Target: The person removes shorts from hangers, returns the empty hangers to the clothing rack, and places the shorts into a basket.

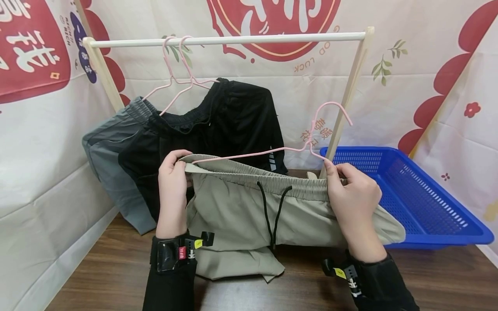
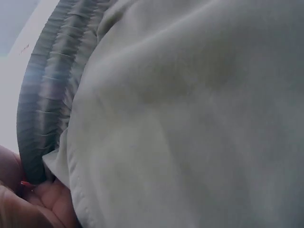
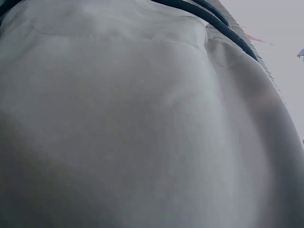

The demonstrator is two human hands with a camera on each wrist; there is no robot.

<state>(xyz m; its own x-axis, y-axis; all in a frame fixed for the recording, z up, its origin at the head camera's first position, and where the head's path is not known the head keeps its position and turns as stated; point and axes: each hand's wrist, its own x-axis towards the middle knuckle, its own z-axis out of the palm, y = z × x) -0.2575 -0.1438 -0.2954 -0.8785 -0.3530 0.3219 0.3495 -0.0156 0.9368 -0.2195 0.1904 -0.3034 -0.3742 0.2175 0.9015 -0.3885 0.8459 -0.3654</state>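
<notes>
Light khaki shorts (image 1: 241, 216) with black drawstrings are stretched between both hands above the table. My left hand (image 1: 173, 185) pinches the left end of the elastic waistband; the left wrist view shows its fingers (image 2: 52, 202) at the waistband's edge. A pink hanger (image 1: 256, 154) lies inside the waist opening, its hook rising free at the right. Gripping the right end of the waistband, together with the hanger's right arm, is my right hand (image 1: 354, 196). Only the shorts' cloth (image 3: 142, 118) and drawstrings fill the right wrist view, with that hand out of sight.
Behind stands a rack with a white rail (image 1: 233, 39) and wooden posts. Grey shorts (image 1: 113, 138) and black shorts (image 1: 241, 116) hang from it on pink hangers at the left. At the right sits a blue plastic basket (image 1: 439, 242), partly behind the khaki shorts.
</notes>
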